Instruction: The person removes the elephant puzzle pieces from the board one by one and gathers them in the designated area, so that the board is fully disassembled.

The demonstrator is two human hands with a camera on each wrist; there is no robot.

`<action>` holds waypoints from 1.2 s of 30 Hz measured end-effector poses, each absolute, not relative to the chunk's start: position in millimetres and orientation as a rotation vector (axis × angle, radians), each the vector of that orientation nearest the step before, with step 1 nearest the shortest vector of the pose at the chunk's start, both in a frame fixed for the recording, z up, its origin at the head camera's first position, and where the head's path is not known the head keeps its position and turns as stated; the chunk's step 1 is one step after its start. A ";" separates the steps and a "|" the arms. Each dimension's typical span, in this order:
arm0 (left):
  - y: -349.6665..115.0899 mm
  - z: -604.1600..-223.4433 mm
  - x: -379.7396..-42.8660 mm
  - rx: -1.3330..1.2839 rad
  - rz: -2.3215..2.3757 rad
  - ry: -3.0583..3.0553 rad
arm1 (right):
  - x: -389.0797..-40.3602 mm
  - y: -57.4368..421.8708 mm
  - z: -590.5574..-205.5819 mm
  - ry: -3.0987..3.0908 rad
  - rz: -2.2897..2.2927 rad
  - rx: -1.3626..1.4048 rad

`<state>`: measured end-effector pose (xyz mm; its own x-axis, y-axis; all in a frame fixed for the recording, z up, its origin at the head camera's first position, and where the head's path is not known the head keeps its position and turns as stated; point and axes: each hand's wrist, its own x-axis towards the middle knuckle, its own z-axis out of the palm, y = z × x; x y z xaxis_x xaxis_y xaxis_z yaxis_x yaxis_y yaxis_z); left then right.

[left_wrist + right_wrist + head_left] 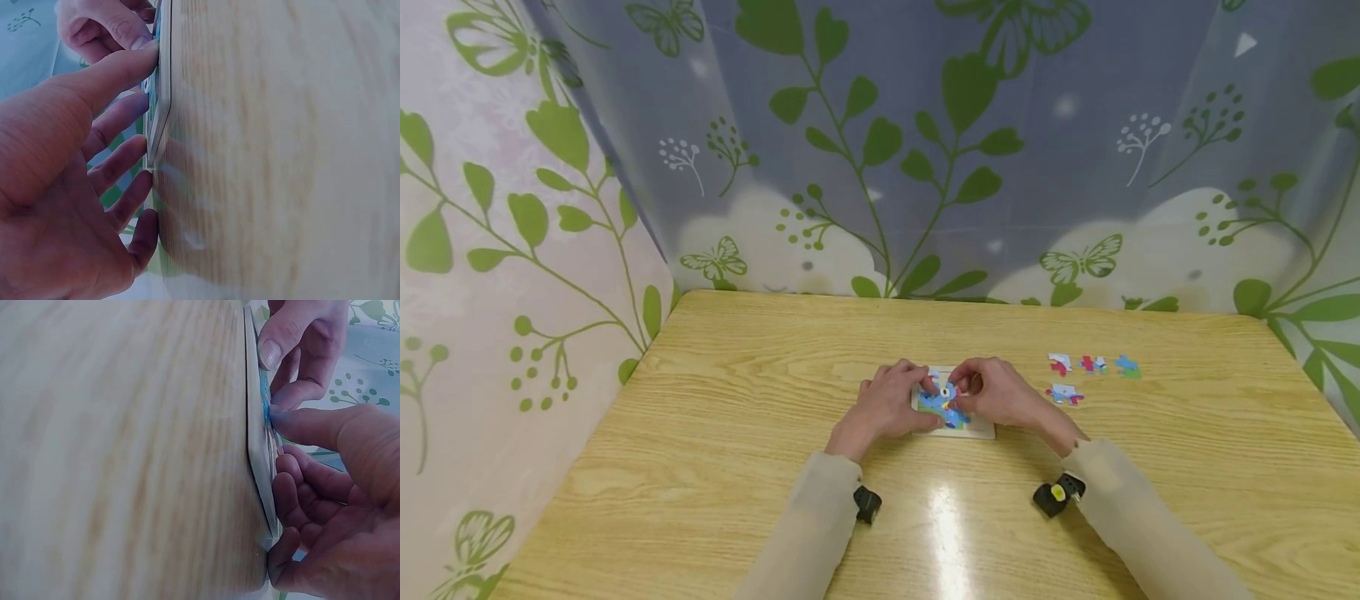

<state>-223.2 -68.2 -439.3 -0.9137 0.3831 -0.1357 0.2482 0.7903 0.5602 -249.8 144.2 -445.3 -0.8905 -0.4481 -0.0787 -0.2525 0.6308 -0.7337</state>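
So, far left of the head view there's a pale backdrop (523,196) printed with green leaves and butterflies, and a wood-grain table (715,392) stretches across the lower part. Coming in from bottom centre is a cream sleeve (808,525) with a little black wrist camera (867,505) by the cuff. Above it, the left hand (891,402) is loosely spread, thumb on the near part of the puzzle and fingers around its left side.

The jigsaw board (981,429) lies flat on the table just below centre, with a mostly blue picture (934,402) partly filled in (pretty cute, honestly). On its right, the right hand (1000,392) has curled fingers, thumb and index tips at the picture; can't tell if they're actually pinching a piece. Then there's another black wrist camera (1051,498) below that hand, and right of centre, some loose jigsaw pieces (1064,394).
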 end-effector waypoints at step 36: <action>-68.6 -439.1 -223.5 0.475 0.826 2.720 | -247.5 151.3 -449.4 2.575 -1.197 -0.620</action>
